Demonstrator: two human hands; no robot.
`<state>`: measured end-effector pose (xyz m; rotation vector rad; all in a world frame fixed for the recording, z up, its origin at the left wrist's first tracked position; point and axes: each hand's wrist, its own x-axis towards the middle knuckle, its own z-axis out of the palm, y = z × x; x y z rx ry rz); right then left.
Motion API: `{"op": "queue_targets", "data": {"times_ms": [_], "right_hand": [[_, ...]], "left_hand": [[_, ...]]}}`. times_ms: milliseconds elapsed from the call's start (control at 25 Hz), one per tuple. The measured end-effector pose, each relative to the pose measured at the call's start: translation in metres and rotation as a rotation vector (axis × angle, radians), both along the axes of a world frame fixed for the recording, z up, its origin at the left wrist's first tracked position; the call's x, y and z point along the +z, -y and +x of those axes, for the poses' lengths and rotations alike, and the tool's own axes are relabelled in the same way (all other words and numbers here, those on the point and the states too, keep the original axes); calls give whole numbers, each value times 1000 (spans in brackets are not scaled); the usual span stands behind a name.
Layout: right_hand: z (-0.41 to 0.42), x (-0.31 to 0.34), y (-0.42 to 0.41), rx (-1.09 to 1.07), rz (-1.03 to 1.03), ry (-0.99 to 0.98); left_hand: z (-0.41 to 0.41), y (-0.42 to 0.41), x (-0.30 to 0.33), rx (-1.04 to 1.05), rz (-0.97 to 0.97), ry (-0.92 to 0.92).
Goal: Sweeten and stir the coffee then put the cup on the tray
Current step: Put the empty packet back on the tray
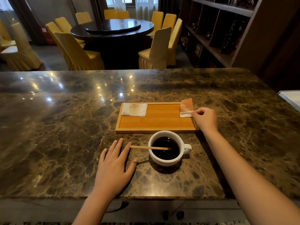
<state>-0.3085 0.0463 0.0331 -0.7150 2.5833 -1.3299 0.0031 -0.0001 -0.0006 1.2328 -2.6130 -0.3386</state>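
Our right hand (204, 119) pinches the packet (186, 108) at the tray's (155, 127) far right; our left hand (113, 164) lies flat, fingers spread, empty, left of the cup (165, 161).

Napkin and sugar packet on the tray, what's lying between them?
Nothing: in the head view, only bare tray wood lies between the napkin and the sugar packet.

white cup (166, 150) before tray (155, 122), stirrer (150, 147) inside
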Motion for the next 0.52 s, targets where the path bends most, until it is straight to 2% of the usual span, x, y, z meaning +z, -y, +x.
{"op": "queue_targets", "data": {"times_ms": [240, 520], "right_hand": [[-3, -3, 8, 13, 81, -184], [-7, -4, 10, 34, 101, -256]], "left_hand": [[0, 0, 0, 3, -10, 3], [0, 0, -1, 5, -9, 11]]}}
